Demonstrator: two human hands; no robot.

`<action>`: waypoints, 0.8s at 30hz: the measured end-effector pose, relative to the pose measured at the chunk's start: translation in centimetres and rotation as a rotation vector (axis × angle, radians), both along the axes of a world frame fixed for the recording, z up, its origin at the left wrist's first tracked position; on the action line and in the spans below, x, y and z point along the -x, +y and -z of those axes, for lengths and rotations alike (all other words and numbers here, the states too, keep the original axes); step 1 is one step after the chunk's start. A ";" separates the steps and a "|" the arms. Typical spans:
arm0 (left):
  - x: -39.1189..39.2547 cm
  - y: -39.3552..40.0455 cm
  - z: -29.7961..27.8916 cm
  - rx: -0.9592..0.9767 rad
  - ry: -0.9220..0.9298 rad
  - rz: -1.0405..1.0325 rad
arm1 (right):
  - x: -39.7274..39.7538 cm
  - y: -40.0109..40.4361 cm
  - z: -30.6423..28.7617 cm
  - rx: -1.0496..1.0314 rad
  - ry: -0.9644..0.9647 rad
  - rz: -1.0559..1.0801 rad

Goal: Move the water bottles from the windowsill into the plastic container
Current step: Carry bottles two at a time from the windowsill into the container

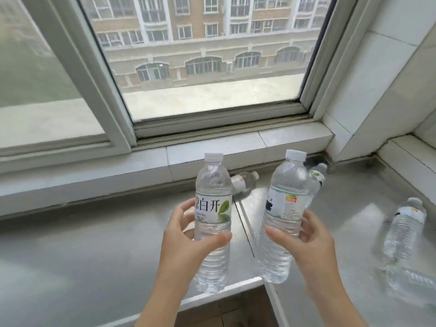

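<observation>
Clear plastic bottles fill both hands above the grey sill (94, 244). The left hand (186, 241) is wrapped around the left bottle (212, 223), thumb across its front below the label, cap at 12 o'clock. The right hand (306, 241) is wrapped around the right bottle (283, 215), which tilts toward 1 o'clock. Three more lie on the sill: a far bottle (243, 181) between the two held ones, another (317, 178) just behind the right one, and a third bottle (403, 228) at 3 o'clock.
</observation>
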State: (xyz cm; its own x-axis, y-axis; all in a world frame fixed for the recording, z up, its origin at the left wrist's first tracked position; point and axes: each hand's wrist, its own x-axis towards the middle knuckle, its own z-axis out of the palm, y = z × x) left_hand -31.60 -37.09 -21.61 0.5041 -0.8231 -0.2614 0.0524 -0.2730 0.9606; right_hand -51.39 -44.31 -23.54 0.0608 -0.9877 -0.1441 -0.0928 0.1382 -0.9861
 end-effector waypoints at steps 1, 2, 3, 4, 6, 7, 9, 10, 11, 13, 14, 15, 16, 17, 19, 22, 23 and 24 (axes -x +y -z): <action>-0.8 1.4 -0.2 0.006 0.002 -0.022 | -1.1 1.2 -0.4 -0.004 -0.001 -0.037; -1.6 3.0 -0.4 0.015 0.001 -0.044 | -2.2 2.5 -0.8 -0.011 -0.011 -0.069; -2.4 4.6 -0.6 0.023 0.000 -0.066 | -3.3 3.8 -1.1 -0.020 -0.028 -0.100; -3.1 6.3 -0.8 0.027 -0.001 -0.094 | -4.5 5.2 -1.5 -0.026 -0.044 -0.135; -4.6 10.1 -1.3 0.032 -0.002 -0.161 | -6.8 8.1 -2.3 -0.038 -0.065 -0.211; -5.4 12.2 -1.6 0.034 -0.003 -0.195 | -8.0 9.7 -2.8 -0.040 -0.077 -0.251; -6.7 16.7 -2.2 0.043 -0.009 -0.262 | -10.3 13.0 -3.7 -0.038 -0.094 -0.335; -7.4 19.1 -2.5 0.045 -0.014 -0.294 | -11.3 14.8 -4.1 -0.038 -0.096 -0.377; -8.0 21.6 -2.8 0.050 -0.015 -0.330 | -12.4 16.6 -4.4 -0.037 -0.100 -0.421; -9.3 26.9 -3.2 0.073 -0.018 -0.401 | -14.7 20.5 -4.9 -0.029 -0.105 -0.505; -9.9 29.4 -3.4 0.080 -0.022 -0.432 | -15.8 22.4 -4.9 -0.025 -0.113 -0.544; -10.5 31.9 -3.5 0.086 -0.024 -0.469 | -17.0 24.3 -5.0 -0.022 -0.126 -0.588; -11.0 34.4 -3.5 0.091 -0.028 -0.513 | -18.2 26.2 -5.1 -0.024 -0.142 -0.636; -11.5 36.8 -3.5 0.097 -0.033 -0.566 | -19.4 28.0 -5.2 -0.026 -0.156 -0.684; -12.3 41.5 -3.5 0.113 -0.050 -0.667 | -21.8 31.8 -5.5 -0.021 -0.167 -0.789; -13.1 47.8 -3.5 0.142 -0.062 -0.810 | -25.5 37.1 -6.0 -0.005 -0.163 -0.965; -13.3 49.7 -3.5 0.148 -0.066 -0.865 | -26.7 38.7 -6.2 -0.003 -0.157 -1.022; -13.5 51.6 -3.4 0.153 -0.070 -0.920 | -27.9 40.4 -6.4 -0.001 -0.153 -1.079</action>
